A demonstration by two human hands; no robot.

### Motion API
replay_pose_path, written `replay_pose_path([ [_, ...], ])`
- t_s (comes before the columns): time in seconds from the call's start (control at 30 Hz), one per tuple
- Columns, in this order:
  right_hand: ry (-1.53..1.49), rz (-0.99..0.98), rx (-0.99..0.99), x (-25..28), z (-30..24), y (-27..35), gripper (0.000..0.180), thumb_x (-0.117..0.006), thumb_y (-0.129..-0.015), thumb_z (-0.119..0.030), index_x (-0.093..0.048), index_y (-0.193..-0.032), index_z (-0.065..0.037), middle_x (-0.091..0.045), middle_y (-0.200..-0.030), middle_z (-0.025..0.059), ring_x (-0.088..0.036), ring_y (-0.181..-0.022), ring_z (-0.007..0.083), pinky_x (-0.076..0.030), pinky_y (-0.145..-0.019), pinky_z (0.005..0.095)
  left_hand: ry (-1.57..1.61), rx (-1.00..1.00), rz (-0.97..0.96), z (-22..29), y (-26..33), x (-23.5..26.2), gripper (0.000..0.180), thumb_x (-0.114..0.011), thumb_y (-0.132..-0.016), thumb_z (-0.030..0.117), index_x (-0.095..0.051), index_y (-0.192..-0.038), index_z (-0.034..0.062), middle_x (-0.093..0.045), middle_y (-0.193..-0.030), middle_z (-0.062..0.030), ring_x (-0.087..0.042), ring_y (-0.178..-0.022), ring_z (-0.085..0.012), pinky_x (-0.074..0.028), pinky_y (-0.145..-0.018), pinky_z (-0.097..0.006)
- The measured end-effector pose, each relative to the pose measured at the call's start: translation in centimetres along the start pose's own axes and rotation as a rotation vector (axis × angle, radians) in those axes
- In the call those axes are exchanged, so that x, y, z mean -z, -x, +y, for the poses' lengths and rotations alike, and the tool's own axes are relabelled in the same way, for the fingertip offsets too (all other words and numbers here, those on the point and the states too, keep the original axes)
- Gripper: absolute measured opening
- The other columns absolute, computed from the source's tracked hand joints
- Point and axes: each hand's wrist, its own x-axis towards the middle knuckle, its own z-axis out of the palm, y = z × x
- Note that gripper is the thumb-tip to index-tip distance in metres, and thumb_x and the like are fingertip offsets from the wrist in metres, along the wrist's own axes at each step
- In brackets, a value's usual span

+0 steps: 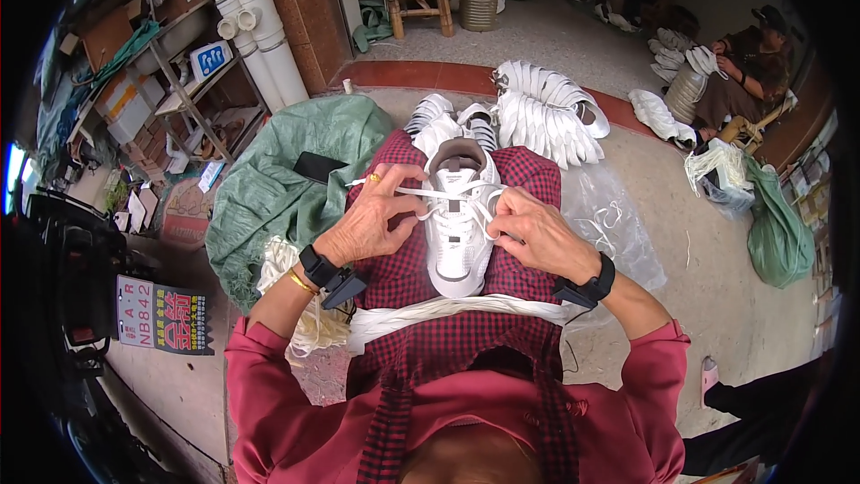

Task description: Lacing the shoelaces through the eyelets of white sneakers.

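A white sneaker (459, 273) rests on my lap over a red-and-black checked apron (385, 273), its toe toward me. White shoelace (408, 190) runs through its upper eyelets and stretches out to the left. My left hand (374, 222) is closed in a pinch on the lace at the shoe's left side. At its right side my right hand (546, 237) pinches another part of the lace, fingers bent close to the eyelets. A bundle of white laces (461, 306) lies across my lap below the toe.
Stacked white shoe parts (546, 116) lie beyond my knees. A green woven sack (260, 179) with a dark flat object is at left, a clear plastic sheet (618, 229) at right. Another person (757, 63) sits at the far right, handling similar pieces. Shelves (202, 81) stand far left.
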Motion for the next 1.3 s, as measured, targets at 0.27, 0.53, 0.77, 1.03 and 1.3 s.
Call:
replay_pose_path([
  [0.27,-0.244,0.115,0.089,0.1,-1.1,-1.6,0.010,-0.068,-0.077,-0.003,-0.067,-0.086,-0.002,-0.058,-0.081,0.0090,-0.060,-0.072,0.0237,-0.049,-0.065,0.0362,0.271,0.020,0.109,0.6,-0.5,-0.8,0.011,-0.076,-0.075,0.001,-0.071,-0.085,0.0039,-0.065,-0.098,-0.0058,-0.060,-0.098,-0.0251,-0.043,-0.093,-0.038],
  [0.53,-0.082,0.537,-0.266,-1.2,1.4,-1.7,0.016,-0.053,-0.080,0.000,-0.060,-0.094,-0.002,-0.050,-0.060,0.0086,-0.053,-0.050,0.0245,-0.044,-0.052,0.0376,0.116,0.295,0.529,1.4,0.1,-4.2,0.010,-0.068,-0.079,-0.004,-0.064,-0.086,0.0023,-0.061,-0.073,-0.0073,-0.064,-0.069,-0.0171,-0.050,-0.062,-0.028],
  [0.77,-0.225,0.343,-0.218,-0.3,-0.4,-1.7,0.031,-0.051,-0.080,-0.002,-0.059,-0.111,-0.001,-0.060,-0.088,0.0152,-0.059,-0.068,0.0275,-0.047,-0.064,0.0392,0.165,0.257,0.540,1.8,0.1,-4.3,0.010,-0.067,-0.082,-0.004,-0.062,-0.090,0.0004,-0.058,-0.086,-0.0088,-0.059,-0.066,-0.0174,-0.048,-0.055,-0.027],
  [1.03,-0.235,0.225,-0.069,-1.5,1.1,-3.1,0.038,-0.059,-0.081,-0.003,-0.060,-0.118,-0.002,-0.068,-0.098,0.0130,-0.066,-0.080,0.0210,-0.051,-0.073,0.0335,0.085,0.263,0.343,2.2,1.5,-3.3,0.011,-0.068,-0.085,0.002,-0.058,-0.083,-0.0023,-0.058,-0.087,-0.0097,-0.061,-0.072,-0.0184,-0.050,-0.061,-0.030],
  [1.3,-0.444,0.222,-0.127,-1.0,1.7,-3.0,0.029,-0.061,-0.083,-0.011,-0.062,-0.110,-0.001,-0.071,-0.097,0.0151,-0.069,-0.083,0.0257,-0.052,-0.074,0.0366,-0.101,0.204,0.363,2.1,0.2,-0.8,0.022,-0.064,-0.085,0.002,-0.060,-0.106,0.0008,-0.058,-0.107,-0.0131,-0.062,-0.084,-0.0264,-0.049,-0.075,-0.036],
])
